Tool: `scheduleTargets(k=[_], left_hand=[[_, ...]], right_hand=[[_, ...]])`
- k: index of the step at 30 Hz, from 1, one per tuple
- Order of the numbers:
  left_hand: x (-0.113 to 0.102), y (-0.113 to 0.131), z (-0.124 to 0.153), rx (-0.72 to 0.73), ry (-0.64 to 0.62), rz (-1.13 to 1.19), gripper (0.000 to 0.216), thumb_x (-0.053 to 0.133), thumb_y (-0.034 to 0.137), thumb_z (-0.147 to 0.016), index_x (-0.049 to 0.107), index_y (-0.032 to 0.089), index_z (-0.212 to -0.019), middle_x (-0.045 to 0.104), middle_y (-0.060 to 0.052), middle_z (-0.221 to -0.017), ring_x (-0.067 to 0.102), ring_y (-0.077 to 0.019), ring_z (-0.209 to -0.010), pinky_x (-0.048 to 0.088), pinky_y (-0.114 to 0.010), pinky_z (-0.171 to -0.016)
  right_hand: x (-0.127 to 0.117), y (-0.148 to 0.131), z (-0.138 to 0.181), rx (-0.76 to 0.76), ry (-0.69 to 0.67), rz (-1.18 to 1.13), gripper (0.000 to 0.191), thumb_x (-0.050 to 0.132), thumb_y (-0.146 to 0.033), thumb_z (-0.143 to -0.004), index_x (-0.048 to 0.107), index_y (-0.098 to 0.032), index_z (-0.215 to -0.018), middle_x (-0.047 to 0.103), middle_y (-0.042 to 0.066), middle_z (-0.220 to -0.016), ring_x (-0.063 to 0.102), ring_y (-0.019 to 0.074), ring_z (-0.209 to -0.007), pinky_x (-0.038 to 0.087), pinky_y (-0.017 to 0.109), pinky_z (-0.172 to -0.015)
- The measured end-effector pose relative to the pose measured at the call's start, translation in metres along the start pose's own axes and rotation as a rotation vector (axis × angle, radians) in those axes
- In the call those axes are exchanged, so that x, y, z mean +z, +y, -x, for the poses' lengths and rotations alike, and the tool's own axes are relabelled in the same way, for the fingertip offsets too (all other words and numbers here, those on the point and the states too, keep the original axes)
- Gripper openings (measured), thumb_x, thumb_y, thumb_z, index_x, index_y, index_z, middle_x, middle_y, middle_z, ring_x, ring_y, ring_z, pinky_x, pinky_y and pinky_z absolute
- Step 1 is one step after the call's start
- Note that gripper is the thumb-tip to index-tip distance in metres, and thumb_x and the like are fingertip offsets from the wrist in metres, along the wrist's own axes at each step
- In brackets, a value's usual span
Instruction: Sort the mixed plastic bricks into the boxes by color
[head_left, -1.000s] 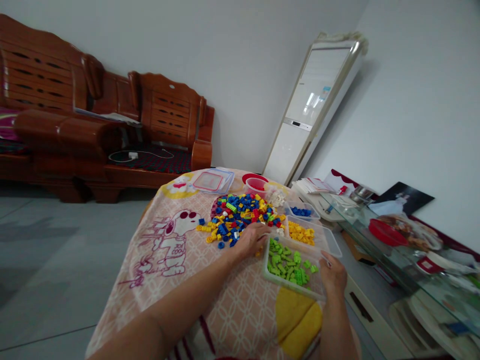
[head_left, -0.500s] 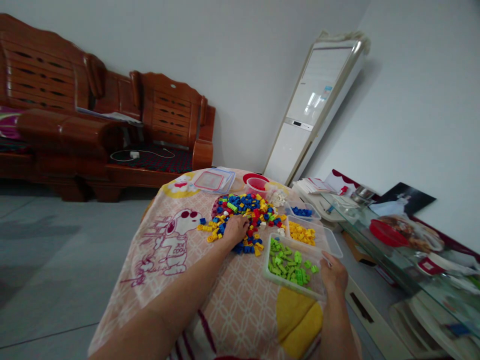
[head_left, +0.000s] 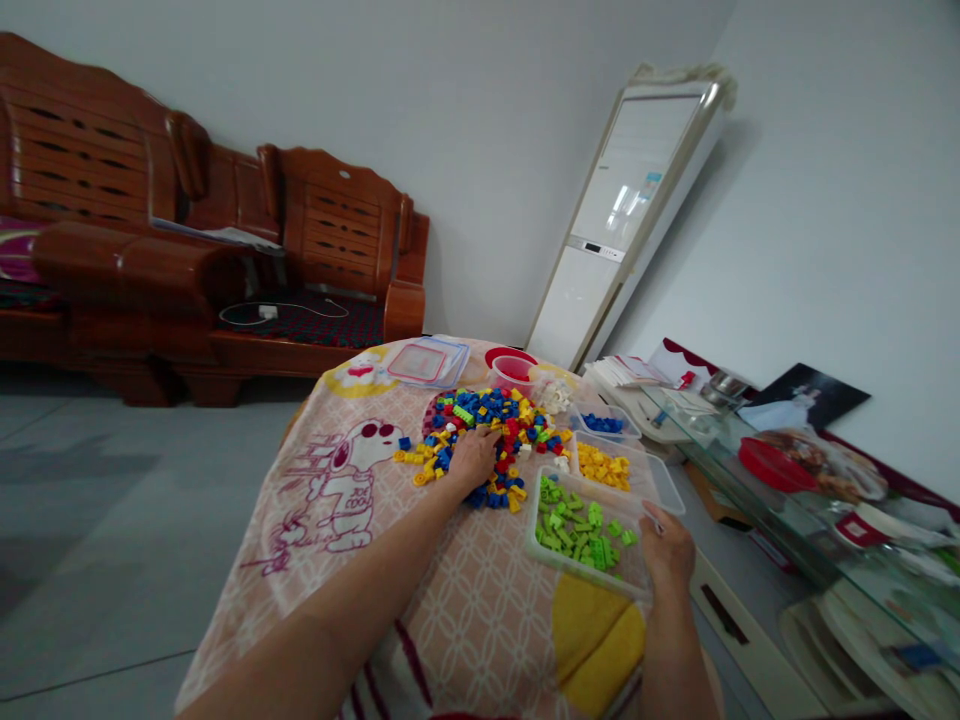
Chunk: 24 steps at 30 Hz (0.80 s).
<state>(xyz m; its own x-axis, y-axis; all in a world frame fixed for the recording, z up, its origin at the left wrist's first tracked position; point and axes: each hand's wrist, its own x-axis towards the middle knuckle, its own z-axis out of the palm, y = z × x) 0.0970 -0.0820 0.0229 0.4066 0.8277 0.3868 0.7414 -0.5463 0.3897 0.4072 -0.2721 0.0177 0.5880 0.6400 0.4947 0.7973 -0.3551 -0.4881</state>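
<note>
My left hand [head_left: 474, 458] reaches into a mixed pile of toy building bricks [head_left: 487, 408] in blue, yellow, red, white and green. Its fingers are curled together among the bricks; whatever they pinch is hidden. My right hand [head_left: 666, 543] grips the right rim of a clear plastic box [head_left: 574, 571], thumb over the edge. Green bricks [head_left: 581, 530] lie scattered in that box. Just behind it, yellow bricks [head_left: 602, 467] fill part of a second clear box, and blue bricks [head_left: 602, 424] lie in a smaller one.
Flat plastic lids [head_left: 417, 363] and a red-and-clear bowl [head_left: 514, 369] stand at the table's far side, near white bricks [head_left: 553, 394]. A patterned cloth [head_left: 480, 600] covers the table. To the right is a cluttered glass shelf [head_left: 787, 520]; wooden seats [head_left: 330, 230] stand at the back left.
My left hand has shifted slightly within the brick pile, its fingers now a little farther forward. My right hand stays on the box rim.
</note>
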Motion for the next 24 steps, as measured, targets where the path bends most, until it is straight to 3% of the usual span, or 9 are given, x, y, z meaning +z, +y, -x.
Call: scheduleTargets(k=[9, 15, 19, 24], left_hand=[[0.005, -0.002, 0.0, 0.028, -0.002, -0.022, 0.03, 0.043, 0.019, -0.089, 0.068, 0.018, -0.106, 0.063, -0.012, -0.111, 0.058, -0.025, -0.101, 0.043, -0.04, -0.091], [0.003, -0.005, 0.002, 0.044, 0.076, 0.141, 0.031, 0.046, 0.015, -0.086, 0.068, 0.017, -0.108, 0.064, -0.01, -0.114, 0.059, -0.021, -0.104, 0.044, -0.036, -0.096], [-0.001, 0.002, 0.005, 0.194, 0.16, 0.318, 0.03, 0.048, 0.012, -0.084, 0.07, 0.018, -0.102, 0.068, -0.009, -0.108, 0.06, -0.0196, -0.103, 0.046, -0.035, -0.096], [-0.008, 0.032, 0.018, 0.434, 0.073, 0.516, 0.028, 0.049, 0.016, -0.085, 0.07, 0.019, -0.102, 0.068, -0.008, -0.109, 0.061, -0.0181, -0.104, 0.047, -0.033, -0.094]], right_hand=[[0.0, 0.0, 0.0, 0.009, -0.023, 0.037, 0.053, 0.04, -0.04, -0.074, 0.071, -0.012, -0.106, 0.069, 0.015, -0.108, 0.062, 0.0267, -0.091, 0.045, 0.038, -0.085], [0.002, 0.003, -0.001, -0.013, 0.001, 0.029, 0.053, 0.04, -0.04, -0.073, 0.072, -0.012, -0.104, 0.07, 0.015, -0.106, 0.062, 0.0256, -0.087, 0.046, 0.038, -0.083], [0.002, 0.003, 0.0, -0.02, 0.012, 0.033, 0.051, 0.041, -0.041, -0.074, 0.072, -0.013, -0.103, 0.07, 0.015, -0.104, 0.062, 0.0255, -0.086, 0.046, 0.037, -0.081], [0.001, 0.002, 0.0, -0.004, 0.003, 0.037, 0.051, 0.041, -0.04, -0.074, 0.072, -0.013, -0.104, 0.07, 0.014, -0.105, 0.063, 0.0254, -0.085, 0.047, 0.037, -0.08]])
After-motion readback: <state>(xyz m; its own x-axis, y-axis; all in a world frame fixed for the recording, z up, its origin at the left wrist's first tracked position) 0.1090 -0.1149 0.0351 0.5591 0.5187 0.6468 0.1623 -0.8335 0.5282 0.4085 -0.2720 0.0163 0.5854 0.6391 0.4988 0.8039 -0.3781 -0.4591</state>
